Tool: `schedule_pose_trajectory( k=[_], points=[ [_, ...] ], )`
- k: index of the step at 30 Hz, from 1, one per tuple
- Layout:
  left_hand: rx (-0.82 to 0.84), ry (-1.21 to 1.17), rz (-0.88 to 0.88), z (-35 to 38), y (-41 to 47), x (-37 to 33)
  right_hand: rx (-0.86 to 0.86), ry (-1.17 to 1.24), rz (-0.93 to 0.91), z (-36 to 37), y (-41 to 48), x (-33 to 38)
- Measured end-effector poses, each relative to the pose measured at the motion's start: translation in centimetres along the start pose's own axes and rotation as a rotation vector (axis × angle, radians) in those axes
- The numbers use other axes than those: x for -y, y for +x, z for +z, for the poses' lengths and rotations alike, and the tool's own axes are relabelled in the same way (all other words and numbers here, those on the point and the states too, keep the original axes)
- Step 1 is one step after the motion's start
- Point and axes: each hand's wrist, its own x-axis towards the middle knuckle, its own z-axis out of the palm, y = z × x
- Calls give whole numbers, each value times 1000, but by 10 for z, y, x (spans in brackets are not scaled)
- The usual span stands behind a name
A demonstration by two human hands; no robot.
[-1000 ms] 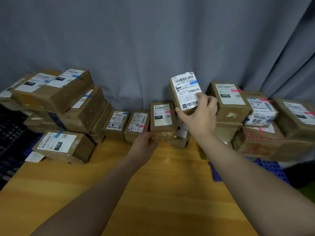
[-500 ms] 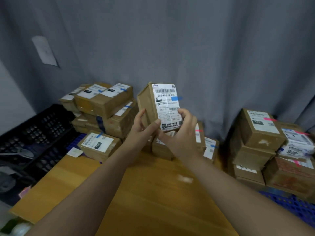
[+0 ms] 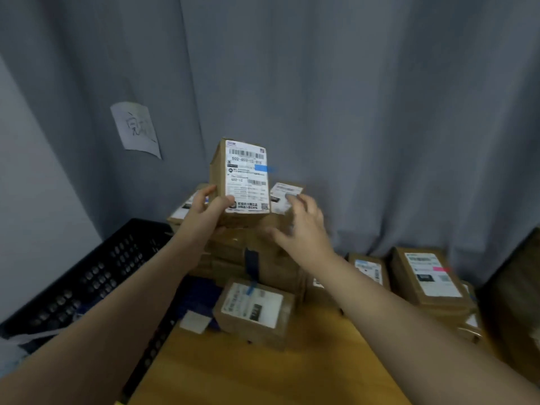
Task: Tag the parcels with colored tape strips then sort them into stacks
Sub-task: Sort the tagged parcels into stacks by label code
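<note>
A small brown parcel [image 3: 244, 176] with a white label and a blue tape strip stands upright above the left stack of blue-tagged parcels [image 3: 233, 252]. My left hand [image 3: 209, 207] grips its lower left corner. Just to the right of the parcel, my right hand [image 3: 304, 223] hovers with spread fingers and holds nothing. In front of the stack a blue-tagged parcel [image 3: 252, 311] lies on the wooden table [image 3: 263, 375]. At the right stand a pink-tagged parcel [image 3: 426, 276] and a smaller parcel [image 3: 369, 270].
A black plastic crate [image 3: 87, 282] sits left of the table. A grey curtain [image 3: 350, 112] hangs behind the stacks, with a paper sheet [image 3: 136, 130] pinned to it. A white slip [image 3: 195, 321] lies by the table's left corner.
The parcel passed from my right hand to my left and travelled left to above the blue-tagged stack. My right hand let go and opened. The view swung left.
</note>
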Motion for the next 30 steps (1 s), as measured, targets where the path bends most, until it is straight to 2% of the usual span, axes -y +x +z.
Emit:
schedule_pose_trajectory(
  k=[3, 6, 10, 16, 23, 28, 30],
  points=[
    [16, 98, -96, -35, 43, -6, 99, -262, 29, 32, 27, 12],
    [63, 116, -188, -44, 75, -7, 157, -387, 65, 51, 39, 17],
    [108, 51, -273, -42, 100, -7, 187, -425, 106, 55, 46, 9],
    [138, 44, -288, -27, 120, -5, 120, -425, 97, 47, 44, -1],
    [42, 217, -157, -7, 124, -5, 124, -359, 94, 53, 38, -6],
    [41, 443, 26, -8, 122, 2, 146, -329, 90, 49, 41, -6],
    [18, 450, 61, -8, 119, 6, 130, -333, 86, 48, 41, -6]
  ],
)
